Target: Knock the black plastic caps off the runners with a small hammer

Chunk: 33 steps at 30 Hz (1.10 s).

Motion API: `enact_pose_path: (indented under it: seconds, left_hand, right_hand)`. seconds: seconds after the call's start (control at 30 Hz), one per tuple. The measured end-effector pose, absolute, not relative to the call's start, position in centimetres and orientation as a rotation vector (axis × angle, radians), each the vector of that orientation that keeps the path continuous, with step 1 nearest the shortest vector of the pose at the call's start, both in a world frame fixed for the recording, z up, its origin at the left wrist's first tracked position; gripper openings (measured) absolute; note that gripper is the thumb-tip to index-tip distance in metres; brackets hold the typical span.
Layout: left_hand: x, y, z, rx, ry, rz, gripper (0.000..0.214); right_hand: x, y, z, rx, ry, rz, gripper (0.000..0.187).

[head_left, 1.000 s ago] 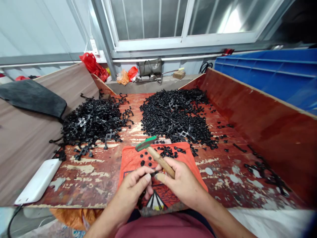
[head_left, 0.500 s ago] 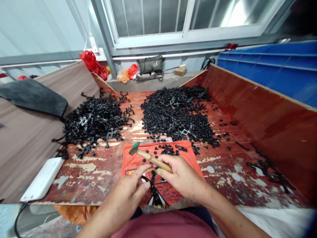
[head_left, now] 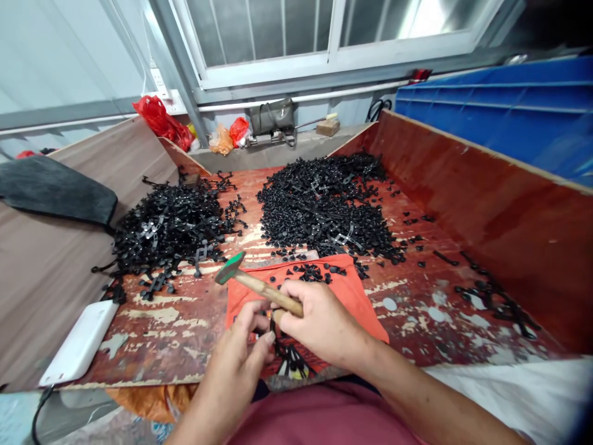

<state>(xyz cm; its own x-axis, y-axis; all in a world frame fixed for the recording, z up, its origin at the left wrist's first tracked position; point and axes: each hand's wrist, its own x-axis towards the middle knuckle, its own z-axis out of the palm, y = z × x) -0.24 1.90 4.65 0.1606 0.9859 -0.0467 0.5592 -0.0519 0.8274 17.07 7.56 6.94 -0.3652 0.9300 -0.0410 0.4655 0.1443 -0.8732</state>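
Observation:
My right hand (head_left: 319, 321) is closed round the wooden handle of a small hammer (head_left: 252, 284) whose green head points up and to the left. My left hand (head_left: 245, 346) sits just below it, fingers curled and pinching something small and dark that I cannot make out. Both hands hover over an orange cloth (head_left: 343, 290) spread on the worn red board (head_left: 157, 321). Several small black round parts (head_left: 315, 272) lie on the cloth's far edge.
Two heaps of black plastic parts lie further back, one to the left (head_left: 169, 225) and one in the middle (head_left: 324, 207). A white power bank (head_left: 78, 343) rests at the left. The tray's red side wall (head_left: 486, 210) rises on the right, with blue crates (head_left: 500, 105) behind it.
The hammer has swung to the left and its head has tipped up. Both hands have shifted slightly left and nearer to me over the cloth.

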Motion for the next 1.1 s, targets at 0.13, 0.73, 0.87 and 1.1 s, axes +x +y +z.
enact_pose_path:
  seconds: [0.13,0.73,0.87,1.1]
  left_hand:
    - [-0.3,2.1,4.8,1.645,1.471,0.602,0.034]
    - [-1.3,4.0,4.7,0.968,1.337,0.840,0.035]
    - [-5.1,4.8,5.4,1.181,1.525,0.808,0.026]
    - [-5.1,6.3,3.8,1.422,1.493,0.644,0.044]
  right_hand:
    - [17.0,7.5,7.0,-1.365,-1.898,1.073,0.013]
    - [17.8,8.4,6.8,-1.281,-1.845,1.121,0.008]
    - [21.0,8.2,5.5,-1.319,-1.721,1.224,0.019]
    - [25.7,5.2,2.2,-1.488,-1.654,1.299,0.030]
